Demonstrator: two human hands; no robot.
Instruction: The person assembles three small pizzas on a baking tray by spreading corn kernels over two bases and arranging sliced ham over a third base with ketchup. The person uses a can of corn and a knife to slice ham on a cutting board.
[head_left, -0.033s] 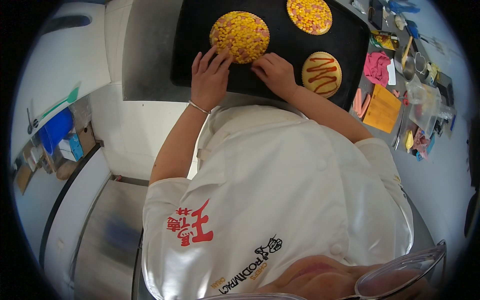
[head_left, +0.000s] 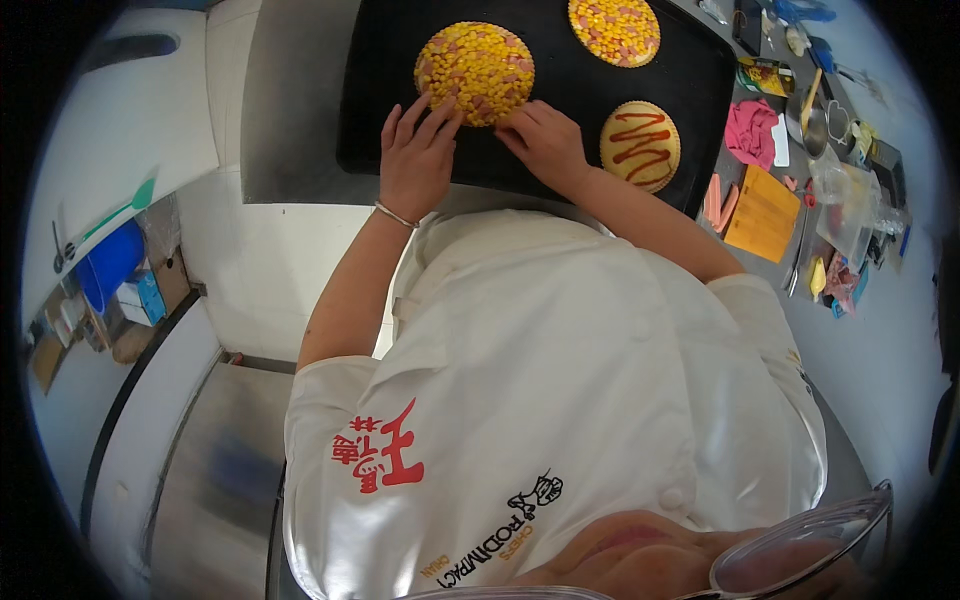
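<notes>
A black baking tray (head_left: pixel 400 60) lies on the steel counter and carries three round pizza bases. The nearest base (head_left: pixel 475 65) is covered with yellow corn and pink ham bits. My left hand (head_left: pixel 415 160), with a thin bracelet on the wrist, rests with fingers spread on that base's near rim. My right hand (head_left: pixel 545 140) has its bent fingertips on the same rim, just right of the left hand. Neither hand holds anything. A second corn-topped base (head_left: pixel 615 28) sits at the tray's far edge. A plain base with a red sauce squiggle (head_left: pixel 640 145) lies to the right of my right hand.
To the right of the tray are a pink cloth (head_left: pixel 752 130), raw sausages (head_left: pixel 720 200), an orange flat packet (head_left: pixel 765 212), a tin can (head_left: pixel 765 75), a metal bowl (head_left: pixel 810 118) and plastic bags. On the left, lower down, are a blue tub (head_left: pixel 110 265) and a green spatula (head_left: pixel 125 205).
</notes>
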